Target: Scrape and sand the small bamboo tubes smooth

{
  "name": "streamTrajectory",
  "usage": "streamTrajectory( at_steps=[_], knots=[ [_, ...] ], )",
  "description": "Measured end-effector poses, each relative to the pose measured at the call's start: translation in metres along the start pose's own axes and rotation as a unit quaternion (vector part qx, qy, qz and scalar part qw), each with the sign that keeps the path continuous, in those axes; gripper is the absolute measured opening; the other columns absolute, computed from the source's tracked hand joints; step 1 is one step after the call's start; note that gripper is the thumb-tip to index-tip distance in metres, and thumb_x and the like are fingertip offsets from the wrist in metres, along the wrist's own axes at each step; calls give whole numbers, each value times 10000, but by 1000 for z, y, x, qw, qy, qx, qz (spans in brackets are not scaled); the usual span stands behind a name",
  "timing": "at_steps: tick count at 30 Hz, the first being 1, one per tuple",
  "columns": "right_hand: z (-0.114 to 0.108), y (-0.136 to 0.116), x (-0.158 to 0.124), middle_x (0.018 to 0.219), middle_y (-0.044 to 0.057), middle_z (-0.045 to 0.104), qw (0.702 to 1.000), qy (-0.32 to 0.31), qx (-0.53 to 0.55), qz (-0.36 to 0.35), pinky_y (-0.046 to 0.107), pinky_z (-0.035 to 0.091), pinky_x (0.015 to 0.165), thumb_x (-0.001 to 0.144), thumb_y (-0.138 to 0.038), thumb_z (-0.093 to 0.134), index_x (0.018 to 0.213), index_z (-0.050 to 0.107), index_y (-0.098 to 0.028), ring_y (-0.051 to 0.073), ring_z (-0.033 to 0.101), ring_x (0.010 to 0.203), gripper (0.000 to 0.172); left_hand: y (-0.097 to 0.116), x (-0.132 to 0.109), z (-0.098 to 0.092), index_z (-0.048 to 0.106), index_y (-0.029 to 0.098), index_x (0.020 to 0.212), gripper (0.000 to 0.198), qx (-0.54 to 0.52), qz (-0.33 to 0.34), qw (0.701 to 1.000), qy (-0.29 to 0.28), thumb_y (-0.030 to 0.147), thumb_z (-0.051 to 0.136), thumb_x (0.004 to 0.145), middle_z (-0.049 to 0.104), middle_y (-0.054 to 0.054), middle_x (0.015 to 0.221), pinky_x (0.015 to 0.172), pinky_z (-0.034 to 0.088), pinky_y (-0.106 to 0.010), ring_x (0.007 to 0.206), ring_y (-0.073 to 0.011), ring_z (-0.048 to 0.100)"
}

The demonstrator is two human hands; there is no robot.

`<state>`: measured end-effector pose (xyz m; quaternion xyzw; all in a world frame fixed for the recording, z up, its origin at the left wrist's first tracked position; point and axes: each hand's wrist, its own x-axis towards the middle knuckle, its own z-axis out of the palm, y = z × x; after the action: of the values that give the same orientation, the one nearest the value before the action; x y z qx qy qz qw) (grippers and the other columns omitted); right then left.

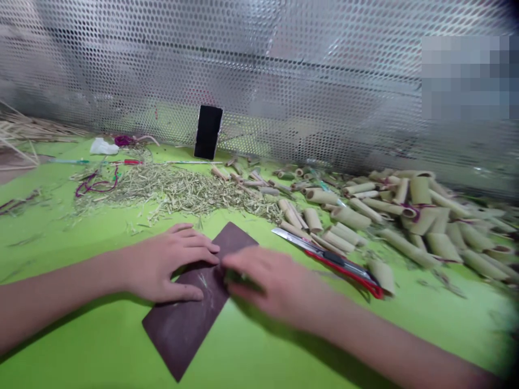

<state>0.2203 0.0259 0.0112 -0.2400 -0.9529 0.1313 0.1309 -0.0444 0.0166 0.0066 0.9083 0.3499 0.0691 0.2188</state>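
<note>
Head view, green bench top [60, 259]: your left hand [172, 265] lay open and flat, fingers spread over a dark brown abrasive sheet [178, 332]. The sheet sat at a slant near the bench edge, within easy reach of both hands. Its flat contact suggested you were pinning the sheet so it would not slide.

Your right hand [259, 283] was blurred, its fingers curled down at the sheet's far edge over a small dark green piece [235, 276]. You may have been gripping that piece, but I cannot tell from this view. Pale scuffs [206, 292] marked the sheet just below your fingers.

A red-handled utility knife [344, 270] lay just beside your right hand, its blade pointing toward the sheet, likely kept there for quick pickup. Cut reed tubes [421, 216] were heaped to the right, some tied with purple cord [413, 208]. Shredded reed fibres [174, 189] lay in a long drift behind the sheet, apart from the tubes.

Farther back, a phone [208, 132] stood upright against a perforated metal panel [259, 65], its dark screen toward you. A pen [93, 161] lay on the bench near a loose purple cord [95, 183].
</note>
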Motion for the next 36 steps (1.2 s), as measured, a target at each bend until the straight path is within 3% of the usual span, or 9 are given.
streamTrajectory(
  at_steps=[2, 6, 11, 15, 20, 24, 28, 32, 36],
  knots=[
    [1, 2, 1, 970, 70, 777, 995, 29, -29, 88, 372, 612, 798, 959, -225, 664, 1046, 732, -189, 212, 722, 846, 116, 0, 0, 0, 547, 271, 1445, 556, 1, -3, 1000, 5, 560, 600, 972, 539, -61, 1520, 1257, 211, -559, 1420, -316, 473],
    [4, 4, 1, 1031, 78, 777, 993, 25, 17, -110, 355, 579, 945, 980, -226, 645, 1061, 727, -148, 207, 703, 994, 140, -2, 0, 1, 567, 272, 1420, 543, 4, 2, 1000, 10, 559, 617, 962, 559, -60, 1500, 1261, 206, -543, 1409, -307, 483],
    [1, 5, 2, 1147, 120, 754, 997, 69, -34, 6, 374, 599, 911, 974, -159, 628, 1036, 762, -173, 218, 707, 1010, 148, -1, 0, 1, 540, 268, 1451, 561, 2, -1, 1000, 3, 561, 593, 975, 548, -68, 1509, 1247, 227, -564, 1412, -318, 478],
    [2, 3, 1, 1082, 89, 761, 993, 5, 16, -119, 336, 591, 915, 993, -227, 622, 1126, 749, -168, 194, 693, 1006, 193, -3, -1, 2, 575, 267, 1413, 542, 3, 11, 1000, 22, 565, 615, 961, 568, -68, 1488, 1240, 255, -532, 1399, -312, 491],
    [3, 4, 1, 1045, 104, 766, 997, 60, -28, 31, 404, 596, 898, 982, -161, 608, 1115, 743, -157, 215, 715, 934, 189, -3, -1, 2, 568, 278, 1420, 533, 10, 5, 1000, 23, 567, 593, 974, 561, -64, 1495, 1229, 274, -530, 1399, -313, 489],
    [5, 2, 1, 1062, 67, 762, 992, 8, 34, -121, 340, 572, 939, 999, -222, 608, 1058, 735, -184, 183, 697, 982, 145, -3, -1, 1, 582, 268, 1403, 530, 2, 8, 1000, 15, 564, 609, 963, 564, -63, 1493, 1243, 246, -550, 1400, -320, 489],
    [5, 3, 2, 996, 85, 748, 994, 85, -18, 70, 373, 604, 781, 967, -185, 640, 959, 742, -190, 199, 695, 860, 102, -3, -1, 1, 567, 285, 1422, 535, 5, -6, 1000, 14, 567, 600, 968, 551, -56, 1506, 1227, 273, -558, 1405, -325, 482],
    [5, 3, 1, 1047, 44, 759, 989, -1, 52, -136, 319, 575, 849, 989, -223, 623, 946, 746, -210, 169, 688, 939, 131, -5, -2, 2, 590, 290, 1399, 523, -2, 8, 1000, 23, 567, 622, 957, 568, -58, 1489, 1233, 272, -529, 1397, -312, 494],
    [6, 2, 1, 1030, 103, 745, 992, 107, -12, 72, 402, 600, 796, 962, -169, 630, 962, 745, -184, 215, 699, 873, 117, -6, -2, 3, 572, 296, 1419, 537, 3, -1, 1000, 29, 578, 607, 964, 568, -58, 1489, 1226, 286, -520, 1386, -309, 505]
  ],
)
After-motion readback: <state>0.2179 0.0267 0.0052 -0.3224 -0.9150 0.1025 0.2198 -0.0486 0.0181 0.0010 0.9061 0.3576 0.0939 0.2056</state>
